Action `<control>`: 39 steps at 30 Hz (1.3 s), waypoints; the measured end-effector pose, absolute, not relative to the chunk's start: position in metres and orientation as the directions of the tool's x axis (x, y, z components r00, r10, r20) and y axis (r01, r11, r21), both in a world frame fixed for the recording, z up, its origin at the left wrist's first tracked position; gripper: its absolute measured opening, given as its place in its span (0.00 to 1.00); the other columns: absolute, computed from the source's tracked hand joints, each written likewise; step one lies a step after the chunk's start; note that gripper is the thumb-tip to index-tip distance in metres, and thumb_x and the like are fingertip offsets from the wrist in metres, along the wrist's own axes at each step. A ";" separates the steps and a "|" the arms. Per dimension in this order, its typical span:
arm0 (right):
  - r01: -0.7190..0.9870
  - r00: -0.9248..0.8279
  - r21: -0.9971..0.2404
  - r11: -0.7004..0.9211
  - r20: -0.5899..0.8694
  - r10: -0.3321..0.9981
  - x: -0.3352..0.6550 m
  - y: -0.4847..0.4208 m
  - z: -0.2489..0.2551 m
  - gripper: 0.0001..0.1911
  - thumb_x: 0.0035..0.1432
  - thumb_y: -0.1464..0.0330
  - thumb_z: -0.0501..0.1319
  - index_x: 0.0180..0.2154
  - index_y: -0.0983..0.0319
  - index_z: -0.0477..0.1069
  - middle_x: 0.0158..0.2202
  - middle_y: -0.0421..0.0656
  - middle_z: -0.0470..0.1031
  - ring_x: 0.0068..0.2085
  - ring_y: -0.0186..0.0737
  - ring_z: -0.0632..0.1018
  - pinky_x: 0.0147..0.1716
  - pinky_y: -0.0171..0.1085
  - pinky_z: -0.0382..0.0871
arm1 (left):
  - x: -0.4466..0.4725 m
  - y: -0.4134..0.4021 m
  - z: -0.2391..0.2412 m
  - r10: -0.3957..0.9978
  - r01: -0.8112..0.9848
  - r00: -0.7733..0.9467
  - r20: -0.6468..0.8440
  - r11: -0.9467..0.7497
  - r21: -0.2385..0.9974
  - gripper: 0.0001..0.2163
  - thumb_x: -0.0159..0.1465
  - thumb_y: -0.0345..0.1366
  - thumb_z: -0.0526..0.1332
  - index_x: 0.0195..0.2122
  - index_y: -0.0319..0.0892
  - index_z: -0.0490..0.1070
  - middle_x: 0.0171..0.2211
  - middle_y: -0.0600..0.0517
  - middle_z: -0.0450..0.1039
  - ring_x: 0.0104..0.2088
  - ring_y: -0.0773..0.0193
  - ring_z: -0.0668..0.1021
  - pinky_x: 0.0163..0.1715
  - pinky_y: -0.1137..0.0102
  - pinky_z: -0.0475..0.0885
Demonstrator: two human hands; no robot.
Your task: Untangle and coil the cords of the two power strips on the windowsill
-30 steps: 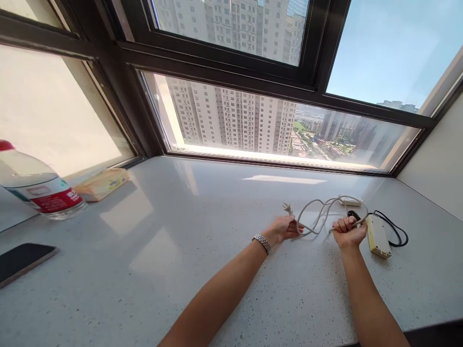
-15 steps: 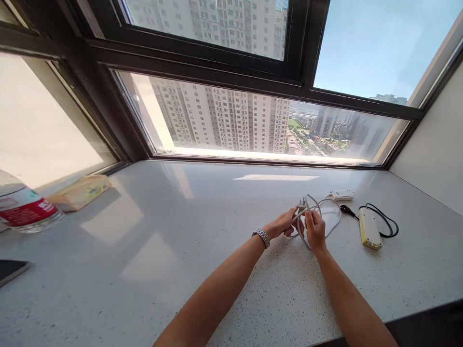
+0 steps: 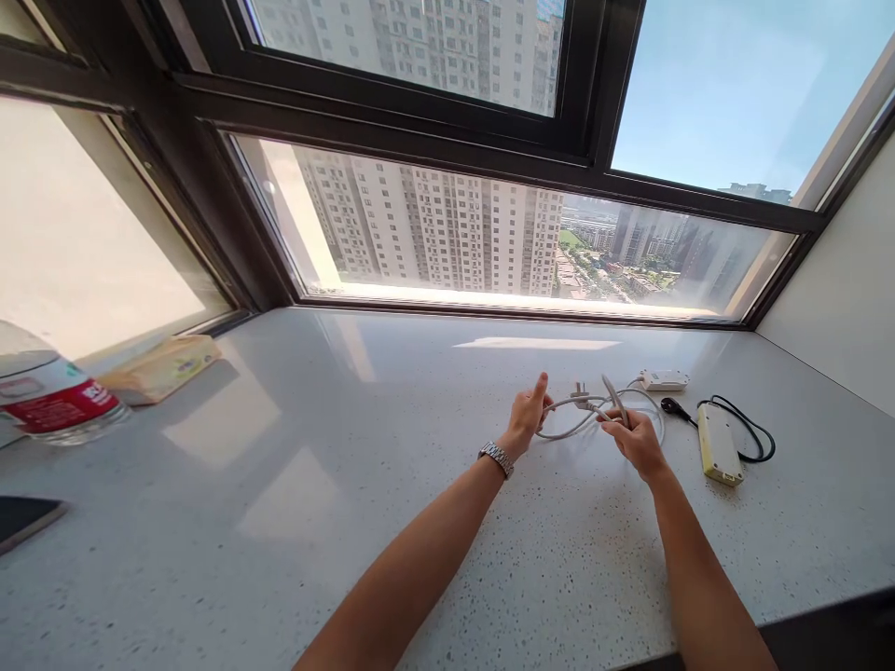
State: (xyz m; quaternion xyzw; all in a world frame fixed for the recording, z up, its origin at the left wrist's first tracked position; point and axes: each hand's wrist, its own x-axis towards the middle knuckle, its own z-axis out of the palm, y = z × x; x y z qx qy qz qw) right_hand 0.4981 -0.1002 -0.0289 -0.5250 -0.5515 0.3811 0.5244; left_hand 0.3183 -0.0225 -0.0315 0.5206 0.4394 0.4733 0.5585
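A grey power cable (image 3: 584,417) with a plug at its end lies looped on the white speckled counter (image 3: 392,485). My left hand (image 3: 528,415), with a metal watch on its wrist, holds one side of the loop, its thumb raised. My right hand (image 3: 633,436) is closed on the other side of the same cable. The cable runs back to a white power strip (image 3: 663,379).
A yellowish power strip (image 3: 718,444) with a black cord (image 3: 751,431) lies to the right. At the left stand a large water bottle (image 3: 48,396), a tissue pack (image 3: 162,367) and a dark phone (image 3: 24,521). Windows rise behind the counter; a wall (image 3: 839,308) closes the right.
Both hands drew together over the cable, gathering it into a loop, then parted a little. My right hand moved left, away from the yellowish strip. The view shifted slightly right.
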 end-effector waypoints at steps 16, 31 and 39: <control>-0.167 0.277 -0.846 0.506 0.452 0.848 0.547 -0.141 0.032 0.26 0.54 0.53 0.58 0.14 0.60 0.55 0.10 0.30 0.44 0.11 0.25 0.48 0.13 0.31 0.45 | 0.286 -0.050 -0.026 0.936 0.107 0.328 0.129 -0.173 0.979 0.25 0.51 0.50 0.63 0.13 0.42 0.50 0.14 0.60 0.43 0.17 0.75 0.48 0.18 0.73 0.45; 0.242 0.383 -0.825 0.511 0.565 0.731 0.412 -0.071 0.057 0.24 0.55 0.49 0.57 0.20 0.61 0.62 0.13 0.32 0.51 0.16 0.28 0.53 0.16 0.32 0.48 | 0.305 -0.133 -0.027 0.404 0.211 0.447 0.799 -0.915 0.344 0.07 0.61 0.41 0.61 0.34 0.44 0.71 0.31 0.50 0.71 0.33 0.64 0.71 0.36 0.68 0.64; 0.514 0.197 -0.706 0.487 0.650 0.734 0.355 -0.092 -0.038 0.25 0.61 0.53 0.51 0.18 0.61 0.61 0.14 0.34 0.56 0.19 0.29 0.56 0.20 0.32 0.51 | 0.237 -0.093 -0.017 0.780 0.355 -0.139 0.610 -0.536 0.766 0.12 0.57 0.47 0.60 0.30 0.44 0.65 0.27 0.53 0.68 0.30 0.62 0.71 0.33 0.67 0.66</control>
